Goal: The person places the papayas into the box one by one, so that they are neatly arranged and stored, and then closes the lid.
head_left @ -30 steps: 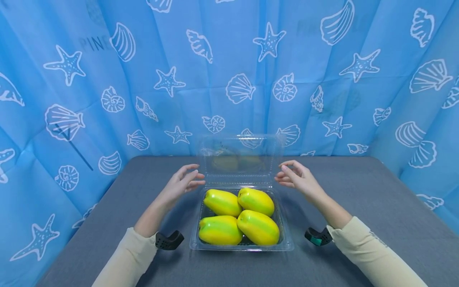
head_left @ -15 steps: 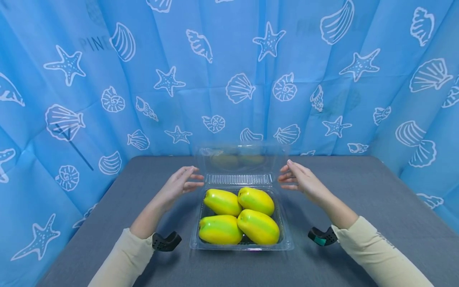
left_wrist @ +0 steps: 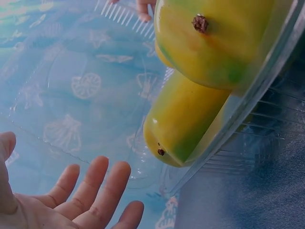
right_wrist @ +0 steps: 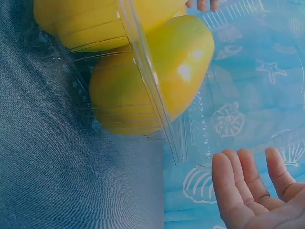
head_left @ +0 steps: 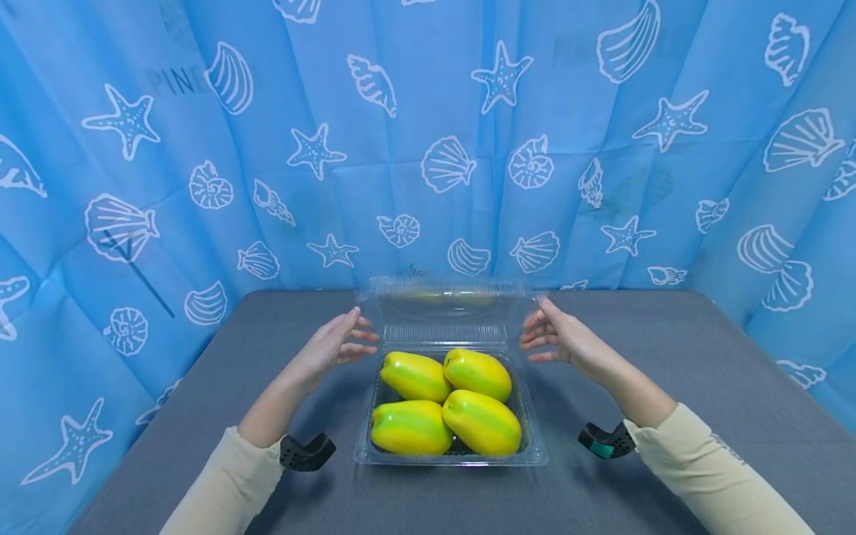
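A clear plastic clamshell container (head_left: 451,461) stands on the table, with several glossy yellow-green papayas (head_left: 411,429) in its base. Its hinged lid (head_left: 441,297) is raised at the back and leans toward me. My left hand (head_left: 330,343) is at the lid's left side, fingers spread and thumb apart. In the left wrist view, the left fingertips (left_wrist: 120,169) are close to the lid's edge. On the other side, my right hand (head_left: 568,338) has its fingers extended. The right fingertips (right_wrist: 274,155) come right up to the lid's edge in the right wrist view.
A grey cloth covers the table (head_left: 669,357). Behind it hangs a blue curtain (head_left: 428,111) with white shells and starfish. Black bands (head_left: 307,452) sit at both wrists, below the cream sleeves (head_left: 224,475).
The lid has tilted forward toward me, its top edge coming lower and nearer. Both hands have shifted slightly outward with it. The papayas and base stay in place.
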### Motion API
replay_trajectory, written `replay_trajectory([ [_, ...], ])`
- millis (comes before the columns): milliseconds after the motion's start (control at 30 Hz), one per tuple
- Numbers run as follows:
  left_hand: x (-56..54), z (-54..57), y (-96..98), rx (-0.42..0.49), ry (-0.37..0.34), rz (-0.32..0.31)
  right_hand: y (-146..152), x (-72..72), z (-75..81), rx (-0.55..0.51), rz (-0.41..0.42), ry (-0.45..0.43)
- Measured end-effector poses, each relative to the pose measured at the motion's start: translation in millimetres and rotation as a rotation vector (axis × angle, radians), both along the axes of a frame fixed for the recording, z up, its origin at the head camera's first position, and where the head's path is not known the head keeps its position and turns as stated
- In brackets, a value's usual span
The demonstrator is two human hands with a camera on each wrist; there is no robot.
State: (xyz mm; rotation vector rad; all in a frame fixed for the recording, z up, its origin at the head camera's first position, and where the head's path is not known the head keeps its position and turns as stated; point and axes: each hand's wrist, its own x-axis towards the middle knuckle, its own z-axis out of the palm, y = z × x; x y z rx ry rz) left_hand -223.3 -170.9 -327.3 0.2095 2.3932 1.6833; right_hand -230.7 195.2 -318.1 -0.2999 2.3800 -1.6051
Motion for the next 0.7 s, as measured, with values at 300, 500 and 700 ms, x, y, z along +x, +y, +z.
replay_trajectory([
  [300,3.4,1.4,-2.0,-0.023,-0.015,-0.024,1.9,5.2,4.7,0.009,0.043,-0.034],
  [500,6.4,4.0,-3.2,-0.031,-0.014,-0.047,4.6,7.5,7.0,0.008,0.084,-0.054],
  [700,9.1,8.1,-3.7,-0.057,-0.036,-0.045,8.0,9.6,8.4,-0.004,0.111,-0.068],
])
